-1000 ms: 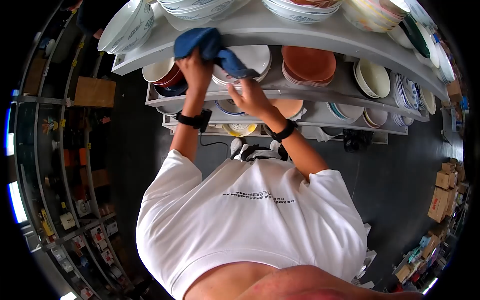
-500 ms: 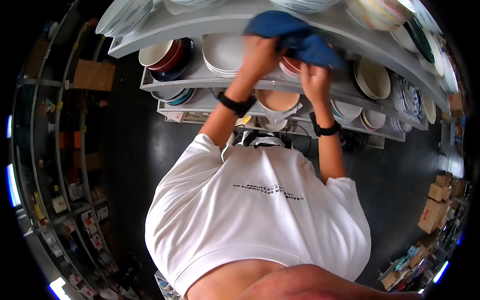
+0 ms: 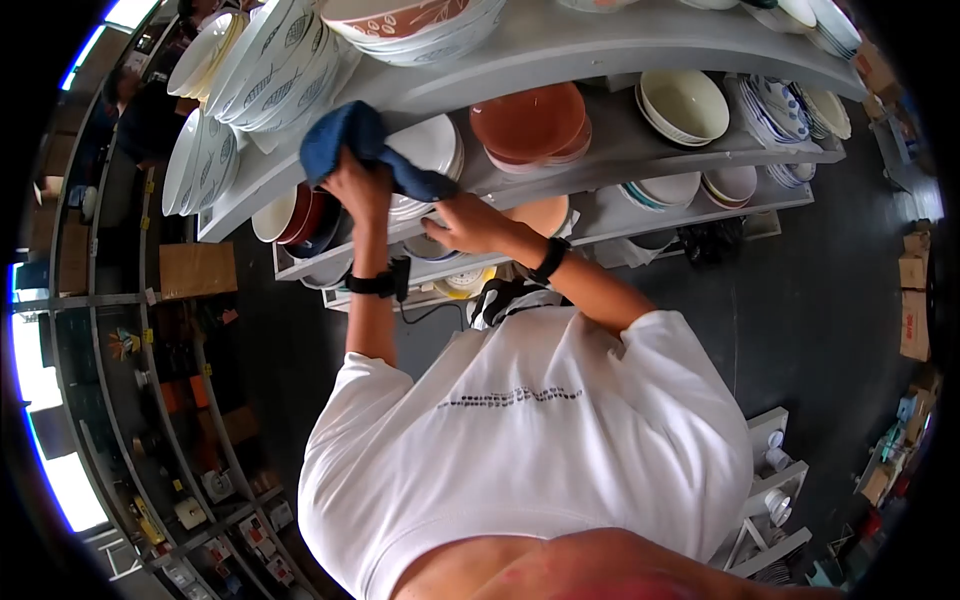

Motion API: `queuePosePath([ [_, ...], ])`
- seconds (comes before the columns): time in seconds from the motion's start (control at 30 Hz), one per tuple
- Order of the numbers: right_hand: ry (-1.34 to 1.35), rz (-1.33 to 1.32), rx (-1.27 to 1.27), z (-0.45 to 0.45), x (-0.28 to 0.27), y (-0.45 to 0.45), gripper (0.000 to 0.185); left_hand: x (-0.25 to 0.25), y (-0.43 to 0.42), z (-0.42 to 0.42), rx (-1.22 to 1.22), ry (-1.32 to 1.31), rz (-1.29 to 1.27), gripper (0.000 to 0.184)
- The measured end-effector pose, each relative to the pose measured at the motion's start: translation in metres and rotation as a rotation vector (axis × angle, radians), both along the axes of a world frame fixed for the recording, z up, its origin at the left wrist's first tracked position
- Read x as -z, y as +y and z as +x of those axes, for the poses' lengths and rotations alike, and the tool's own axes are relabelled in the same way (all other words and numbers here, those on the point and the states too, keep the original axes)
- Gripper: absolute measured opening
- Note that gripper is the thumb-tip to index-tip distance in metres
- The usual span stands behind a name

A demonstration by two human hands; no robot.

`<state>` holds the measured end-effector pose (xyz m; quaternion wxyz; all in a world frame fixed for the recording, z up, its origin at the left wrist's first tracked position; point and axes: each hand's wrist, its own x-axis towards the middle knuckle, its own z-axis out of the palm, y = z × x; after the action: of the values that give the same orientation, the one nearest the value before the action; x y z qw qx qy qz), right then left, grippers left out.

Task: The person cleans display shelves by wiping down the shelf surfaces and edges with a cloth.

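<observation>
A blue cloth (image 3: 345, 132) is bunched against the edge of the grey upper shelf (image 3: 560, 72). My left hand (image 3: 362, 190) is closed on its thicker part, fingers partly hidden in the folds. The cloth's other end stretches to my right hand (image 3: 472, 222), whose fingers are closed around that end, thumb below. Just behind the cloth, white plates (image 3: 428, 142) are stacked on the shelf below. Bowls with a leaf pattern (image 3: 275, 75) stand above my left hand.
Reddish-brown bowls (image 3: 530, 120) and cream bowls (image 3: 685, 105) fill the second shelf to the right. Red and white bowls (image 3: 285, 215) are at its left end. Tall racks (image 3: 120, 400) with boxes run along the left. A black bag (image 3: 712, 242) hangs low right.
Both my hands have moved left along the shelf with the cloth. The view has shifted left too, bringing the leaf-patterned bowls closer. The cloth, spread between the hands before, now bunches at my left hand.
</observation>
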<state>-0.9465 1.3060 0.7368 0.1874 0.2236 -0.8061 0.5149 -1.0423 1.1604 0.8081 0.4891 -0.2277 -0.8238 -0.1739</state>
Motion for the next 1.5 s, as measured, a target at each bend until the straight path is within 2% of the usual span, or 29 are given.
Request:
queuePosePath([
  [0.07,0.177,-0.147,0.158,0.005,-0.011,0.016,0.030,0.003,0.022,0.007,0.171,-0.253,0.126,0.057],
  [0.13,0.287,-0.041,0.425,0.017,-0.025,0.073,0.033,0.000,0.085,0.029,0.369,-0.250,0.105,0.057],
  [0.2,0.350,0.011,0.483,0.013,-0.012,0.110,0.036,0.005,0.118,0.031,0.765,-0.512,0.148,0.054],
  [0.27,0.556,0.087,0.638,0.012,-0.038,0.120,0.036,0.004,0.130,0.032,0.910,-1.231,0.184,0.052],
  [0.33,0.615,0.227,0.644,0.018,-0.057,0.158,0.035,0.001,0.159,0.053,1.224,-1.474,0.653,0.046],
  [0.43,0.470,0.017,0.594,0.027,-0.087,0.169,0.029,-0.029,0.160,0.083,1.189,-1.584,0.804,0.037],
  [0.47,0.361,-0.006,0.558,0.035,-0.088,0.168,0.027,-0.057,0.140,0.090,1.034,-1.489,0.240,0.038],
  [0.5,0.468,0.003,0.546,0.032,-0.090,0.162,0.023,-0.085,0.131,0.094,0.941,-1.478,0.050,0.042],
  [0.53,0.370,-0.192,0.593,0.035,-0.080,0.162,0.025,-0.098,0.118,0.112,0.837,-1.479,-0.113,0.045],
  [0.57,0.262,-0.327,0.515,0.039,-0.083,0.149,0.025,-0.096,0.097,0.122,0.831,-1.489,-0.062,0.045],
  [0.6,0.173,-0.483,0.470,0.045,-0.082,0.146,0.026,-0.095,0.087,0.129,0.943,-1.388,0.029,0.049],
  [0.67,0.015,-0.673,0.469,0.038,-0.003,0.157,0.029,-0.099,0.053,0.149,1.029,-1.296,0.169,0.052],
  [0.73,-0.060,-0.747,0.308,0.046,0.017,0.146,0.028,-0.118,0.026,0.161,1.516,-1.494,0.545,0.059],
  [0.77,-0.103,-0.782,0.232,0.049,0.029,0.142,0.028,-0.134,0.002,0.177,1.626,-1.495,0.628,0.062],
  [0.8,0.099,-0.222,0.640,0.054,0.027,0.103,0.026,-0.152,-0.021,0.189,1.702,-1.483,0.699,0.066],
  [0.83,-0.026,-0.060,0.664,0.054,0.041,0.087,0.025,-0.165,-0.036,0.201,1.949,-1.319,0.737,0.070],
  [0.87,-0.160,0.100,0.677,0.057,0.058,0.072,0.025,-0.175,-0.053,0.214,2.063,-1.225,0.716,0.069],
  [1.0,-0.135,0.309,0.520,0.038,0.094,0.021,0.025,-0.188,-0.086,0.237,2.142,-1.091,0.606,0.066],
  [1.07,-0.289,0.443,0.401,0.022,0.117,-0.018,0.026,-0.186,-0.095,0.243,2.128,-1.061,0.582,0.064],
  [1.13,-0.206,0.433,0.414,0.023,0.118,-0.033,0.027,-0.188,-0.100,0.248,2.112,-1.042,0.554,0.063],
  [1.2,-0.390,0.565,0.496,0.029,0.117,-0.039,0.029,-0.188,-0.109,0.254,2.091,-1.018,0.547,0.061],
  [1.33,-0.240,0.736,0.531,0.031,0.127,0.000,0.029,-0.185,-0.127,0.271,2.041,-0.957,0.560,0.058],
  [1.37,-0.297,0.703,0.583,0.037,0.124,0.011,0.029,-0.184,-0.131,0.276,2.029,-0.950,0.572,0.058],
  [1.47,-0.142,0.719,0.622,0.043,0.139,0.065,0.029,-0.184,-0.141,0.287,2.019,-0.912,0.593,0.055],
  [1.5,-0.260,0.742,0.669,0.041,0.152,0.084,0.032,-0.183,-0.145,0.290,2.015,-0.897,0.604,0.055],
])
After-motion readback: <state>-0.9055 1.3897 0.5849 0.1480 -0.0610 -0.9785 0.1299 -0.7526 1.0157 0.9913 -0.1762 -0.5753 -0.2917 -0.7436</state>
